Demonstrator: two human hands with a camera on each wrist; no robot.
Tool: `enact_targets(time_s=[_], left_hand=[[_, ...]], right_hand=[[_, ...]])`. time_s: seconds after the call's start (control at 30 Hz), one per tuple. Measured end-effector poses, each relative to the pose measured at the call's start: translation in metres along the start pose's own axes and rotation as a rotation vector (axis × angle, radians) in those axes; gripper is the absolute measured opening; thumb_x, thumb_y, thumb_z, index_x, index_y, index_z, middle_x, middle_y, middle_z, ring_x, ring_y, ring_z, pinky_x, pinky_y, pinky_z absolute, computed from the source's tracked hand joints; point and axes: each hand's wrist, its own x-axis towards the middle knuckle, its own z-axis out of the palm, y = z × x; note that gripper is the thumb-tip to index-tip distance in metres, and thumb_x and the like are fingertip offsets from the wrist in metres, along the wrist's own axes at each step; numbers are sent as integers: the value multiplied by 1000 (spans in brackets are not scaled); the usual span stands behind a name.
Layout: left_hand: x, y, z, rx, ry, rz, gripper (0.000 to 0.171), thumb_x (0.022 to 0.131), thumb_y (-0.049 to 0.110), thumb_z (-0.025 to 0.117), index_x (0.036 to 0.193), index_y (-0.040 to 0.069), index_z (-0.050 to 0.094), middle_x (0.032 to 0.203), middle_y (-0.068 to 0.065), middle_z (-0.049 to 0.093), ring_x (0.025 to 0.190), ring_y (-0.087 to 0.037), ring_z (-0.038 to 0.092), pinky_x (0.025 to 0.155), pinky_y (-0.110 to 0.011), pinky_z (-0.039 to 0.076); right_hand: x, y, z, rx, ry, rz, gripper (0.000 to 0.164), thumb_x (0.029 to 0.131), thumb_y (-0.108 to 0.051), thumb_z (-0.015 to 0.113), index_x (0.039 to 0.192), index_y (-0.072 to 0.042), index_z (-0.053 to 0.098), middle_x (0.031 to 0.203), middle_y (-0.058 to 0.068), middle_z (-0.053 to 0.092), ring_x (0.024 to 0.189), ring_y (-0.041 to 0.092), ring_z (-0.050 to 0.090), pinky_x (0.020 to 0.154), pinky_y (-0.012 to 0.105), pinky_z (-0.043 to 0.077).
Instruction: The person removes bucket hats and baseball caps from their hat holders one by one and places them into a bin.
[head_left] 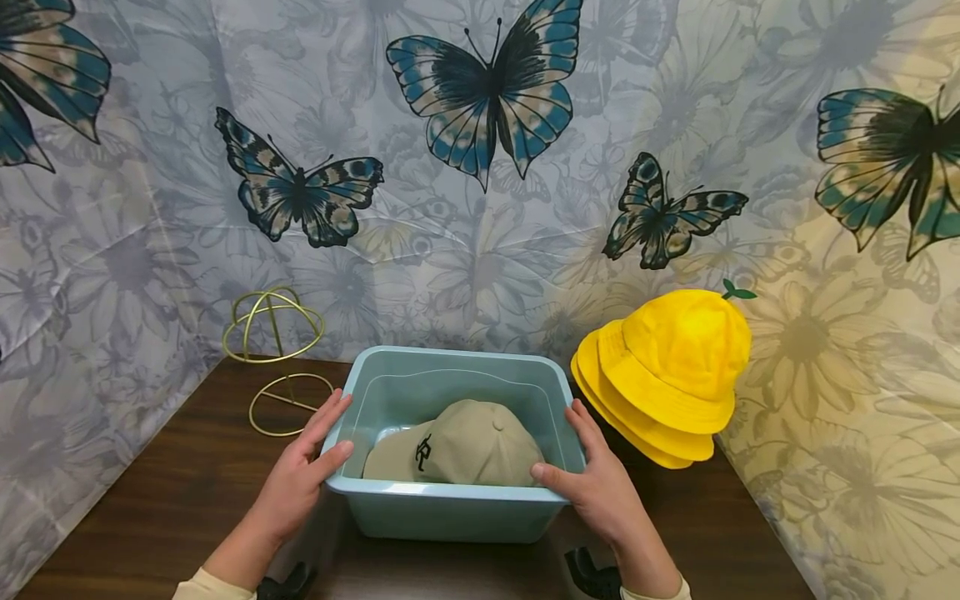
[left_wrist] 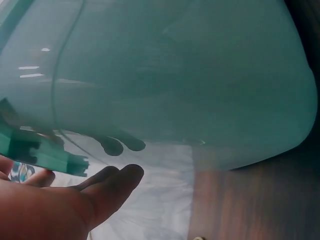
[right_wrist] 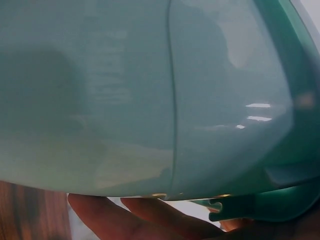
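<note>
1. The bin (head_left: 450,517) sits between the left hand (head_left: 296,483) and the right hand (head_left: 600,496), over the wood-grained worktop (head_left: 150,467), its long axis running from one to the other; neither is clearly nearer.
2. Each hand grips one end of its rim.
3. Bin: glossy blue-green plastic, round-cornered. Inside rests a matte beige cap (head_left: 480,442), dome-crowned, brim leftward.
</note>
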Motion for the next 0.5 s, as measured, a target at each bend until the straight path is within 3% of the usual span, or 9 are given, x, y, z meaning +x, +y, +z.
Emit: enact_targets(time_s=[0.3,0.4,0.5], left_hand=[[1,-3,2,-2,-18,-63,49,102,8,54,149,-1,41,164,-10,13,148,-38,7,96,-13,31],[1,-2,2,1,-22,-76,49,102,9,55,147,-1,41,165,-10,10,147,-39,5,106,-34,28],[2,-3,2,-12,-20,-76,50,101,8,56,147,-1,39,165,-10,6,147,-41,3,106,-59,20]], right_hand=[[-1,0,-1,-20,6,3,97,84,-42,79,158,-11,25,166,-2,6,148,37,11,108,67,18],[0,-1,1,-15,3,-1,97,84,-42,79,159,-11,25,166,-3,6,148,36,11,108,68,17],[1,-2,4,-22,3,-12,98,84,-44,78,159,-10,25,166,-3,7,148,35,11,109,67,17]])
